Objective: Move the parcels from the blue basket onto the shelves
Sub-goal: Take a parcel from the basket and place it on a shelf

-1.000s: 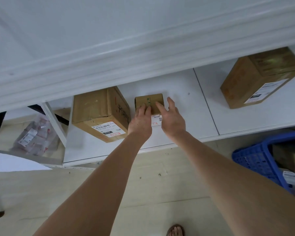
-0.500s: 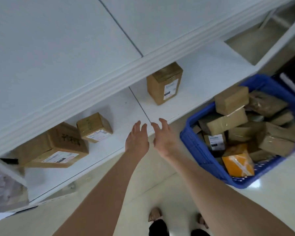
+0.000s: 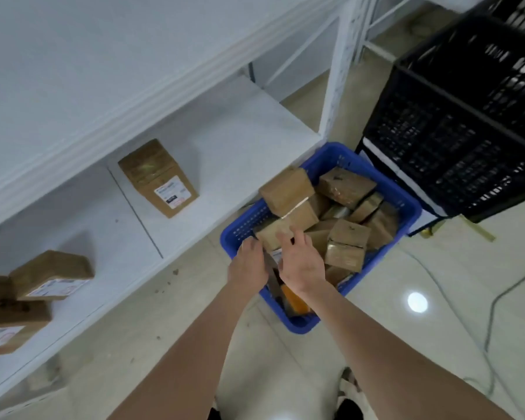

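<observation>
The blue basket point(image 3: 408, 207) stands on the floor by the shelf's front edge, filled with several brown parcels. Both my hands reach into its near left corner. My left hand point(image 3: 248, 263) curls against the left side of a small brown parcel point(image 3: 270, 233). My right hand point(image 3: 300, 262) lies over the same parcel's near top edge, fingers bent round it. An orange parcel point(image 3: 296, 300) shows under my right wrist. The white lower shelf point(image 3: 231, 153) carries a tall brown box point(image 3: 161, 180), a small box point(image 3: 52, 274) and a larger box point(image 3: 9, 316) at the far left.
A white upper shelf point(image 3: 88, 71) overhangs the lower one. A black plastic crate point(image 3: 467, 116) stands right behind the basket. A thin cable point(image 3: 491, 313) runs over the pale floor at the right. The shelf's upright post point(image 3: 337, 71) rises by the basket.
My hands left the small box on the shelf, swung right through the air, and now sit down in the basket on a brown parcel. The view turned right toward the basket.
</observation>
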Demonstrator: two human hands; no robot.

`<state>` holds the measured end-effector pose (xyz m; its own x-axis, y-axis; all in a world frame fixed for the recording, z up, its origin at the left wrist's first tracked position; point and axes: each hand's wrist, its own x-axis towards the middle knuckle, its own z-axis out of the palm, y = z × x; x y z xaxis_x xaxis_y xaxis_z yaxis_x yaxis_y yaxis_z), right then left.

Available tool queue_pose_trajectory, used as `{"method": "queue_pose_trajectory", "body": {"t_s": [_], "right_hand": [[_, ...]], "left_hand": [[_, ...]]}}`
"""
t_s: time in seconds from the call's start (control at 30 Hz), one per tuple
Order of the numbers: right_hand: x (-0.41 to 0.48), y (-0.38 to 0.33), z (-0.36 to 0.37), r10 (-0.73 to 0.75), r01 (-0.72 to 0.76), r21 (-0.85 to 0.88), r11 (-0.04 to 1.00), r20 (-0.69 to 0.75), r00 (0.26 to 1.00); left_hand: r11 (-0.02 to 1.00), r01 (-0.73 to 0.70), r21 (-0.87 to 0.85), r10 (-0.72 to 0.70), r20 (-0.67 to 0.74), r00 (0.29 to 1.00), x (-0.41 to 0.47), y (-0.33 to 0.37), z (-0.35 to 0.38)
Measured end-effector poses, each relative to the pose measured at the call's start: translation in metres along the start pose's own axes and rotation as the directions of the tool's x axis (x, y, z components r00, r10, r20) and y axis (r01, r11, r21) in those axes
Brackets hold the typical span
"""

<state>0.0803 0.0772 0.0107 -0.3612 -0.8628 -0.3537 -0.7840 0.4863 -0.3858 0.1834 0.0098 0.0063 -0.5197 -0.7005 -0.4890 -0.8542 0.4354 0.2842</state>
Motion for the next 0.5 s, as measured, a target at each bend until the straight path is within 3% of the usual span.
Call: {"method": "queue_pose_trajectory", "body": {"t_s": [0.23,0.37,0.5], "right_hand": [[0.022,0.104,-0.058,0.130,-0.130,0.006,0.992,0.023,0.991],[0.074,0.116,-0.067,0.272,-0.296,0.339,0.893,0.119,0.955],[0.146,0.122,-0.062,0.246,-0.311,0.464,0.830,0.195,0.949]], "left_hand": [[0.999,0.003,-0.049,-0.002,0.017,1.000,0.042,0.105,0.014],[0.988,0.068,-0.139,-0.063,0.039,0.997,0.093,0.106,0.021],[0.941,0.189,-0.280,-0.180,0.060,0.982,0.154,0.090,0.023]]}}
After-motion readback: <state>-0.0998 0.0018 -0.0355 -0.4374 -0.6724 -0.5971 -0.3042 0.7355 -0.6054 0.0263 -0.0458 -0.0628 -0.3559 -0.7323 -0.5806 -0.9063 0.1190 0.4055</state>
